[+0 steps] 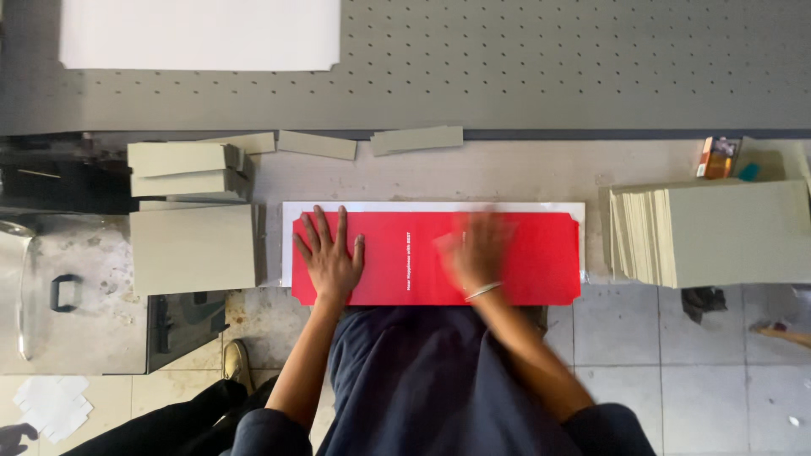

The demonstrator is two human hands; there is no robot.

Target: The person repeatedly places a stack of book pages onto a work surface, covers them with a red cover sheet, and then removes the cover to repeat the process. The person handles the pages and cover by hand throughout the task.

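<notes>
Pressing flat, the left hand [328,253] lies open with fingers spread on the left part of a long red printed sheet [397,283], grasping nothing. The right hand [475,251] is blurred over the sheet's middle; it looks open, palm down. This red sheet lies on a white backing sheet [287,245] at the bench's [507,173] near edge, between grey board stacks [193,249] and [718,232].

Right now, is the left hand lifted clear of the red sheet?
No: the left hand lies flat, fingers spread, on the red sheet.
</notes>
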